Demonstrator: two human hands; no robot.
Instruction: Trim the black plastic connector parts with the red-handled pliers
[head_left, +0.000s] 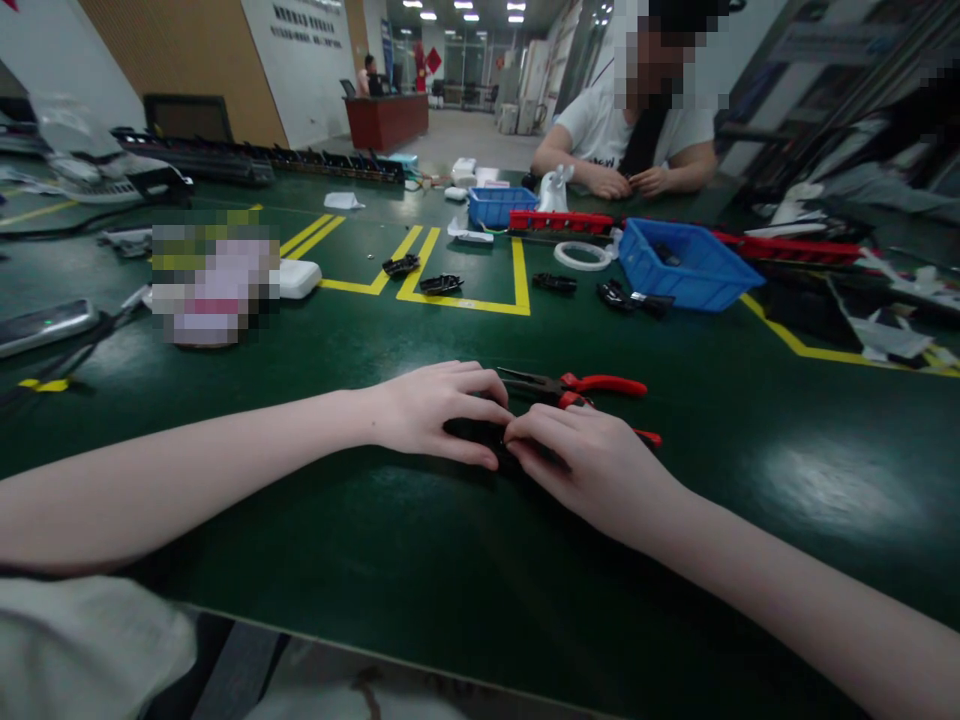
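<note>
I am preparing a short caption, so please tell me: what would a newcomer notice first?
The left hand and right hand meet around a small black part on the green table. Red-handled pliers lie just beyond them, and a blue bin stands farther off, to the right.

A dark green table [420, 560], marked with yellow lines [520, 270], fills most of the frame. Red-handled pliers [611, 384] lie near the centre. Above them sit small black parts [442, 284], a white ring [583, 267] and, right of centre, a blue bin [679, 278]; a smaller bin [501, 210] stands farther up. A white case [302, 280] and a silver device [49, 325] lie at left.
</note>
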